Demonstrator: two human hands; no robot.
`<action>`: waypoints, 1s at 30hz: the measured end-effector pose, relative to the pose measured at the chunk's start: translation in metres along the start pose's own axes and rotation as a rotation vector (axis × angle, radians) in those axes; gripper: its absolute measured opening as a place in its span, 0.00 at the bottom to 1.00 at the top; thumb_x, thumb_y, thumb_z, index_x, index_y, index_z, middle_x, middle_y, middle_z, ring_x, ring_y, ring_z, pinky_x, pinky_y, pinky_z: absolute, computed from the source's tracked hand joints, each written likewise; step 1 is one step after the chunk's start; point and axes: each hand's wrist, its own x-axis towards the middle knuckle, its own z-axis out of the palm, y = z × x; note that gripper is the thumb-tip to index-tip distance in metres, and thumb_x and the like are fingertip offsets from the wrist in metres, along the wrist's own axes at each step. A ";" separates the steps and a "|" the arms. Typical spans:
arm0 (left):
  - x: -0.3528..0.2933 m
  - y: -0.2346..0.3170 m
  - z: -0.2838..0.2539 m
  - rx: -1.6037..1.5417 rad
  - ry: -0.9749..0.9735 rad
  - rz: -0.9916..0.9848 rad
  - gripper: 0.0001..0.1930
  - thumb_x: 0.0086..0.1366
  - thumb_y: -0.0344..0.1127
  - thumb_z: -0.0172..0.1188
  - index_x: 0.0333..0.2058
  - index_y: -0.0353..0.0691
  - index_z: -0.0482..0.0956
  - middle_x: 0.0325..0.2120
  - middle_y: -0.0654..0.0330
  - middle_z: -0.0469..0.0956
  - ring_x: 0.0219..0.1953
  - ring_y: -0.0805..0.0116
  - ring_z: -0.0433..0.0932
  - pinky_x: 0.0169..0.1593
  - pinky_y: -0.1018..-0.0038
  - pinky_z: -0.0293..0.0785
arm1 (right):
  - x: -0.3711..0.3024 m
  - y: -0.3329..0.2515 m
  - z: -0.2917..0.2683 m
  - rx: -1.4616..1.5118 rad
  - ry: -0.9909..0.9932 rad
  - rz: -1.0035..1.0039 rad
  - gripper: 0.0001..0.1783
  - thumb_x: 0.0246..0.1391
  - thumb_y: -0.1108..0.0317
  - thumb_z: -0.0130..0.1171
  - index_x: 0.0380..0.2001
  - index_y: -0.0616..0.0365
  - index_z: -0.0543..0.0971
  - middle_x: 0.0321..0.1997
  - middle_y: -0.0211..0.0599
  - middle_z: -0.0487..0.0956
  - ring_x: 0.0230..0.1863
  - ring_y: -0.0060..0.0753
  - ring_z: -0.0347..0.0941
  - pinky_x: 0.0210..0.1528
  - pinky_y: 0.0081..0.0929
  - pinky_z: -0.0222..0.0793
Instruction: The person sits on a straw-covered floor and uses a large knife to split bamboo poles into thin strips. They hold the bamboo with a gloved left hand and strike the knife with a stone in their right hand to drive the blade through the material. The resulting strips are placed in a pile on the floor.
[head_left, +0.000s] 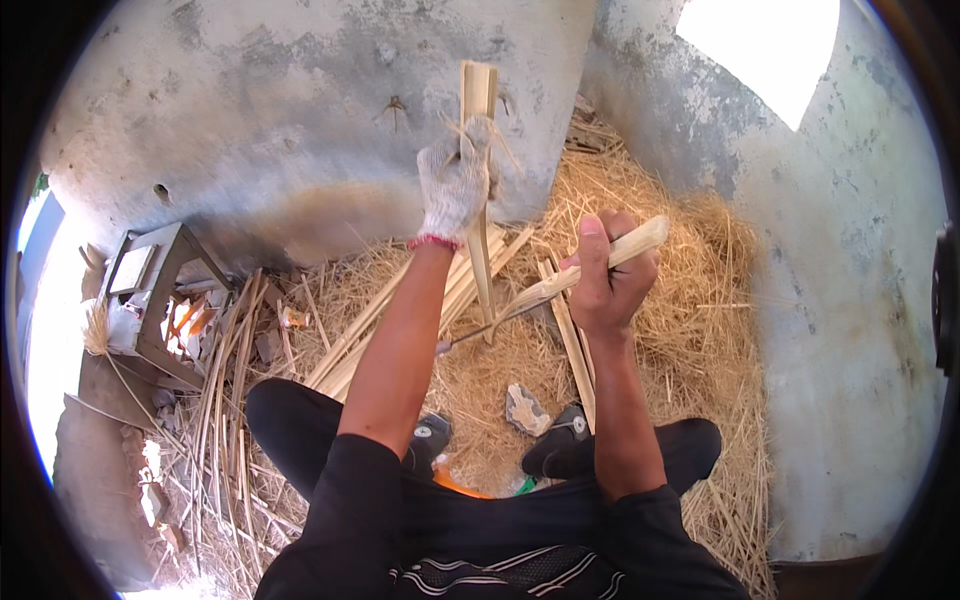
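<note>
My left hand (455, 185), in a whitish knit glove with a red cuff, is closed around a pale split bamboo strip (480, 90). The strip stands nearly upright, its wide end above my fist and its narrow end pointing down. Bare and closed, my right hand (612, 265) grips the thick pale wooden handle (645, 236) of a knife. The thin dark knife blade (533, 302) slants down to the left and crosses the strip's lower end; I cannot tell how deep it sits. Thin shavings stick out beside the gloved fingers.
Straw-like shavings (690, 270) cover the floor between my feet and heap up at the right wall. Split bamboo pieces (355, 345) lie behind my left forearm, with thin strips (225, 385) farther left. A stone (525, 410) lies between my shoes. A wooden stool (165, 290) stands at left.
</note>
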 end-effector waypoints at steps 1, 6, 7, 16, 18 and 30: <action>0.002 -0.002 0.004 0.001 0.008 0.003 0.24 0.74 0.54 0.52 0.25 0.39 0.75 0.12 0.66 0.69 0.13 0.77 0.70 0.15 0.77 0.66 | -0.007 -0.002 -0.007 -0.041 -0.003 -0.061 0.22 0.60 0.69 0.60 0.14 0.53 0.65 0.11 0.25 0.61 0.12 0.17 0.57 0.15 0.26 0.48; 0.088 -0.058 -0.110 0.323 0.335 -0.212 0.30 0.69 0.68 0.50 0.23 0.46 0.71 0.13 0.67 0.64 0.14 0.77 0.65 0.16 0.73 0.62 | -0.082 -0.049 -0.119 0.029 0.307 0.159 0.12 0.61 0.67 0.47 0.22 0.52 0.66 0.15 0.23 0.58 0.14 0.17 0.53 0.13 0.17 0.53; 0.089 -0.050 -0.125 0.174 0.408 -0.125 0.30 0.69 0.68 0.49 0.23 0.47 0.70 0.14 0.67 0.66 0.16 0.77 0.68 0.18 0.75 0.65 | -0.096 -0.042 -0.167 0.104 0.398 0.174 0.16 0.63 0.64 0.48 0.20 0.48 0.60 0.15 0.23 0.56 0.14 0.19 0.52 0.13 0.19 0.55; 0.074 -0.023 -0.259 -0.049 0.692 -0.058 0.24 0.74 0.58 0.48 0.29 0.42 0.68 0.18 0.61 0.69 0.19 0.70 0.69 0.25 0.70 0.70 | -0.067 -0.076 -0.336 -0.025 0.776 0.303 0.26 0.70 0.40 0.42 0.26 0.49 0.64 0.18 0.23 0.55 0.20 0.17 0.51 0.19 0.14 0.49; 0.084 -0.006 -0.300 -0.027 0.705 -0.024 0.25 0.72 0.59 0.49 0.34 0.39 0.69 0.22 0.59 0.72 0.21 0.68 0.71 0.26 0.70 0.70 | -0.041 -0.091 -0.347 -0.004 0.702 0.281 0.27 0.68 0.39 0.45 0.26 0.50 0.64 0.18 0.22 0.56 0.19 0.16 0.51 0.18 0.13 0.49; 0.060 0.134 -0.388 -0.160 0.896 0.229 0.23 0.73 0.54 0.38 0.31 0.38 0.65 0.16 0.62 0.62 0.18 0.67 0.60 0.25 0.70 0.62 | 0.033 -0.007 -0.292 0.412 0.412 0.401 0.29 0.59 0.36 0.48 0.26 0.52 0.66 0.19 0.22 0.64 0.18 0.15 0.63 0.19 0.10 0.65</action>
